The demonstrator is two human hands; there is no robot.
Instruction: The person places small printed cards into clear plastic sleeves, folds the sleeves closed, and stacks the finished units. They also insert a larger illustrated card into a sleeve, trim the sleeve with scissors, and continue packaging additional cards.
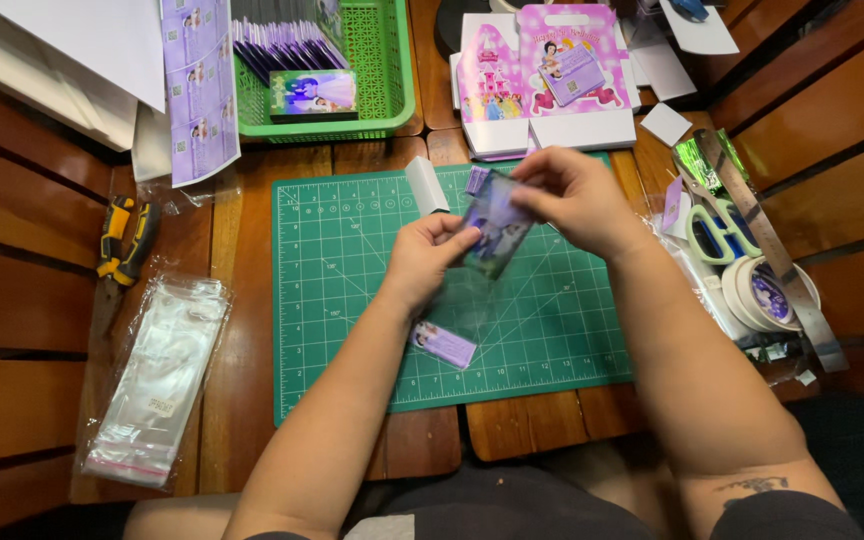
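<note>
- Head view: we see both hands meeting above the green cutting mat (352, 300) on the wooden table (242, 380).
- The left hand (420, 262) is closed on the lower left edge of a small purple card (497, 230), which seems to sit in a clear sleeve, though the blur keeps us from being sure.
- The right hand (574, 195) pinches the card's top edge, fingers curled over it; the card is tilted and held clear of the mat.
- A second purple card (443, 344) lies flat on the mat, just below the left wrist.
- A small white strip (426, 185) lies on the mat's upper part, near the left hand.
- A pack of clear bags (157, 380) lies on the table, well left of the mat, with yellow-handled pliers (124, 240) above it.
- A green basket (384, 70) of purple cards stands beyond the mat, and a pink printed box (552, 70) is to its right.
- Green-handled scissors (717, 232), a steel ruler (767, 245) and a tape roll (767, 295) lie at the right.
</note>
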